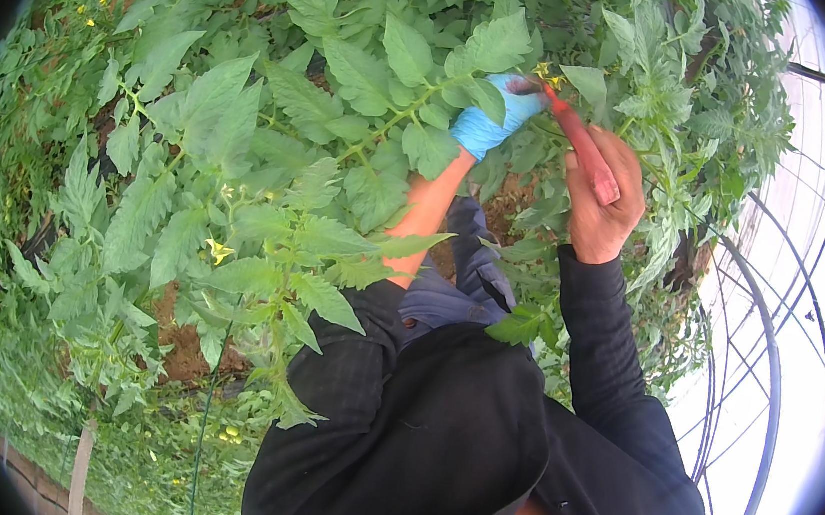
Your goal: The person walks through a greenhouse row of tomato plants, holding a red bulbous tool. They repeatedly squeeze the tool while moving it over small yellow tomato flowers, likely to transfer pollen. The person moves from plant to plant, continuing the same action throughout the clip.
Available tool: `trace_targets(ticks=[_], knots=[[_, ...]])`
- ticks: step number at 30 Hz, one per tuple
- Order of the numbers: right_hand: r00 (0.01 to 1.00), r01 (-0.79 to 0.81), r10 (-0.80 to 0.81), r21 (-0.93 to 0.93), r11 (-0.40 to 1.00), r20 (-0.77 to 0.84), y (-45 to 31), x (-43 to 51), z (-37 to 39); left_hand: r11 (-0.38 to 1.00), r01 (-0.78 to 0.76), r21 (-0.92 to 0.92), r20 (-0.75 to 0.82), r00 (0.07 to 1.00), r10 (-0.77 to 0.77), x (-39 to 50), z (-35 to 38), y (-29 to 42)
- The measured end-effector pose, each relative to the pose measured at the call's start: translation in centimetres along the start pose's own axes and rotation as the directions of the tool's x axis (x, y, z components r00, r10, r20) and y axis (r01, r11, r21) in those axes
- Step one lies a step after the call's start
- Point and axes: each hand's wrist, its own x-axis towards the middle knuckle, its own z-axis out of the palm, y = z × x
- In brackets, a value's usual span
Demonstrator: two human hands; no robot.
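My right hand [611, 195], bare, grips a slim red-stained tool [579, 139] that looks like a brush. Its blunt, wider end points back toward me. The narrow bright red tip reaches the yellow tomato flowers [548, 76]. My left hand [499, 116] wears a blue disposable glove, with dark stains around the fingertips. Those fingertips are right beside the flowers and the tool's tip; whether they pinch the flower stem is hidden. A tomato leaf [430, 93] partly covers the glove and wrist.
Dense tomato plants surround me, with another yellow flower [218, 251] nearer on the left. A green string [209, 417] and a pale stake [83, 460] rise at lower left. Curved greenhouse frame pipes [769, 348] stand before pale sheeting on the right. Bare soil [184, 347] shows between plants.
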Motion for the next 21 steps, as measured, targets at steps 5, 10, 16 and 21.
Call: trace_targets(ticks=[5, 10, 16, 21], knots=[[0.998, 0.022, -0.022, 0.007, 1.000, 0.054, 0.2, 0.0, 0.1, 0.994, -0.016, 0.107, 0.004, 1.000, 0.016, -0.1, -0.2, 0.0], [0.998, 0.014, -0.013, -0.006, 1.000, 0.054, 0.3, 0.1, 0.3, 0.996, -0.077, 0.040, -0.096, 0.992, 0.080, 0.2, 0.9, -0.8], [0.999, 0.008, -0.008, 0.003, 1.000, 0.031, 0.0, 0.0, -0.1, 0.981, -0.092, 0.170, -0.065, 0.992, 0.104, 0.6, 0.9, -1.7], [0.999, -0.006, 0.007, -0.013, 1.000, 0.032, 0.1, -0.2, 0.0, 0.993, -0.104, 0.057, -0.056, 0.993, 0.107, 0.7, 0.9, -1.9]])
